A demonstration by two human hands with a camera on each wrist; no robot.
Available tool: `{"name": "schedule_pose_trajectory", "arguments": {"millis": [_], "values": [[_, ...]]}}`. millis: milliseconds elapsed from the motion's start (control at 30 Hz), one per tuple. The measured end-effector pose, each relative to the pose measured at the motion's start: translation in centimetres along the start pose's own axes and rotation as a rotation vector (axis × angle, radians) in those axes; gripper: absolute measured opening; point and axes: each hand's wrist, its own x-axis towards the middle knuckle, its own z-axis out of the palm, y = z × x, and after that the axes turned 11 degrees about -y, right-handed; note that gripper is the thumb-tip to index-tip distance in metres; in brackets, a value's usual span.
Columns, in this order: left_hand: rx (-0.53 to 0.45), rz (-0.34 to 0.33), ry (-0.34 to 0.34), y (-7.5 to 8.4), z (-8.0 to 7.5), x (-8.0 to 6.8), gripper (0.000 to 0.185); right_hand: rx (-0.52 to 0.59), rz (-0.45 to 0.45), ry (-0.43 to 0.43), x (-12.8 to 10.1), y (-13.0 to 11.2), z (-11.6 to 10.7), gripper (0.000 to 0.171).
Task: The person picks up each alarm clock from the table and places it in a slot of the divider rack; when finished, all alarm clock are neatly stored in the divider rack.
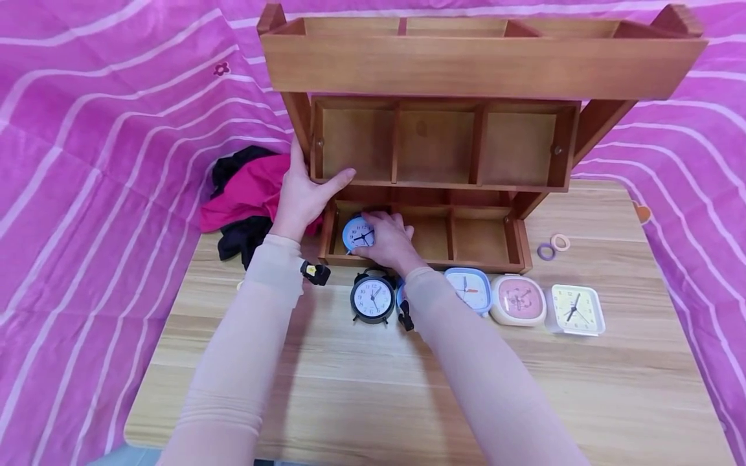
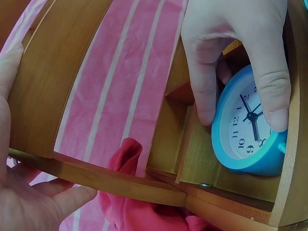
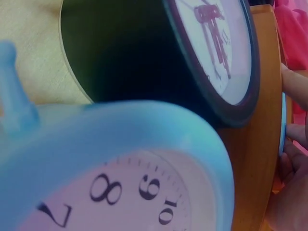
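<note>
A round blue clock (image 1: 357, 233) is pinched by the R hand (image 1: 392, 243) inside the bottom-left compartment of the wooden shelf (image 1: 460, 139); fingers are curled over the clock's rim & face, wrist bent down, forearm stretched fwd across the table (image 1: 361, 388). The shelf's left upright is gripped by the L hand (image 1: 302, 197), thumb hooked onto the middle tier's edge, fingers laid up the side. A black clock (image 1: 373, 298) is seen just below the R wrist.
</note>
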Motion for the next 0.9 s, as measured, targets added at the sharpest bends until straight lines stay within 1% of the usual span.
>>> {"name": "schedule_pose_trajectory", "arguments": {"millis": [167,300,433,500,600,733,800,900], "values": [[-0.003,-0.006,-0.005,0.1,0.0,0.0,0.107,0.008,0.011,-0.011,-0.2,-0.1,-0.1,0.086],[-0.007,-0.016,-0.009,0.1,0.0,0.0,0.107,0.024,0.004,-0.004,-0.3,0.0,-0.1,0.088],[-0.006,-0.011,-0.010,0.2,-0.1,0.0,0.106,0.075,-0.031,0.043,-0.5,0.3,-0.4,0.091],[-0.003,-0.004,-0.010,0.2,-0.1,0.1,0.106,0.122,-0.061,0.078,-0.8,0.6,-0.7,0.090],[0.006,-0.007,-0.008,0.1,-0.3,0.0,0.107,0.169,-0.110,0.112,-1.5,0.9,-1.0,0.087],[0.019,-0.010,-0.005,0.0,-0.3,0.0,0.108,0.155,-0.161,0.133,-3.1,1.2,-1.0,0.085],[0.022,-0.007,-0.005,0.0,-0.3,0.0,0.108,0.145,-0.172,0.141,-4.0,1.5,-0.9,0.086],[0.021,-0.013,-0.009,-0.1,-0.1,0.1,0.110,0.147,-0.165,0.141,-5.6,2.0,-0.7,0.089]]}}
